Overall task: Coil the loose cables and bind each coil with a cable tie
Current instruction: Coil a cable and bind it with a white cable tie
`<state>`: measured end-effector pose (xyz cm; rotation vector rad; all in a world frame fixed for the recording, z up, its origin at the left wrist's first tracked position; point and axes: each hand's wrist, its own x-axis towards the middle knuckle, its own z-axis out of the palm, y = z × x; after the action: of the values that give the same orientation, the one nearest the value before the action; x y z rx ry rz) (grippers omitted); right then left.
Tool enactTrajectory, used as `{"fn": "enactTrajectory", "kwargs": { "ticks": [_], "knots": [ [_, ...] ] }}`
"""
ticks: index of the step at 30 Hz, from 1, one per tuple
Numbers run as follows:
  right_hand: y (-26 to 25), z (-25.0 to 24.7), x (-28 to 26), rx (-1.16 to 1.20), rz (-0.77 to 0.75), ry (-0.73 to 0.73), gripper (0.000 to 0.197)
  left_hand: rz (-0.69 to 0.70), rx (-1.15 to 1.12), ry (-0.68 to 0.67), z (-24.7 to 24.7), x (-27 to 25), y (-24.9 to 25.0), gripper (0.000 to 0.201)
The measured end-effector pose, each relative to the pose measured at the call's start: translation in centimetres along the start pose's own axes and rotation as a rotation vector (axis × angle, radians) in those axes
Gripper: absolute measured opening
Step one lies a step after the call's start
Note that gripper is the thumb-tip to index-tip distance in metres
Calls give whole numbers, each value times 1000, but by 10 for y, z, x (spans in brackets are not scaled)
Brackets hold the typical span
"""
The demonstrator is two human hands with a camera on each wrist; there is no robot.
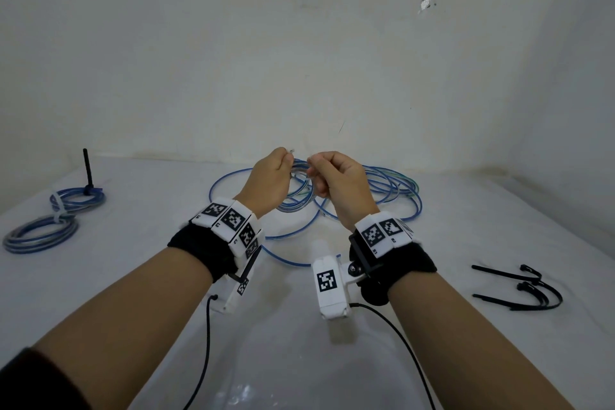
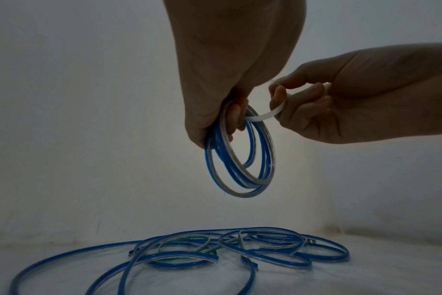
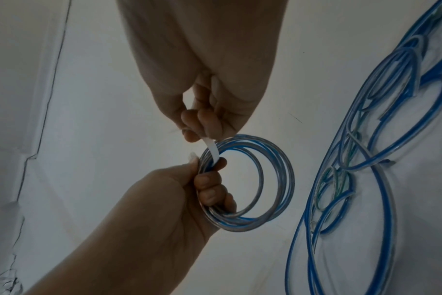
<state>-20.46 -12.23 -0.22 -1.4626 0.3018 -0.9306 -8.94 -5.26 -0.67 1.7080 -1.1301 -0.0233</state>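
Holding the coil [image 2: 240,157] bunched in left hand [image 2: 230,75], right hand [image 2: 353,99] pinching white cable tie [image 2: 262,115]; loops are risking springing apart if grip is loosening.

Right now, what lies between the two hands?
A white cable tie spans the gap, from the blue cable coil gripped by the left hand to the right hand; the left wrist view shows it.

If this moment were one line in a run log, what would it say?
step: binding coil | left hand: grips cable coil | right hand: pinches white cable tie | loose cables: on table
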Motion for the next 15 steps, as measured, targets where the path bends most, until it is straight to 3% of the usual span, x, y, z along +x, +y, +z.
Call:
{"fn": "enactTrajectory", "kwargs": {
  "ticks": [6, 12, 15],
  "knots": [
    [-3, 3, -2, -47, -33, 10, 16, 65, 23, 8, 3, -2, 1, 25],
    [-1, 2, -2, -14, 29, 24, 3, 58, -1, 83, -2, -1, -2, 28],
    [-1, 3, -2, -16, 72, 17, 13, 11, -106, 125, 1, -1, 0, 26]
  ]
}}
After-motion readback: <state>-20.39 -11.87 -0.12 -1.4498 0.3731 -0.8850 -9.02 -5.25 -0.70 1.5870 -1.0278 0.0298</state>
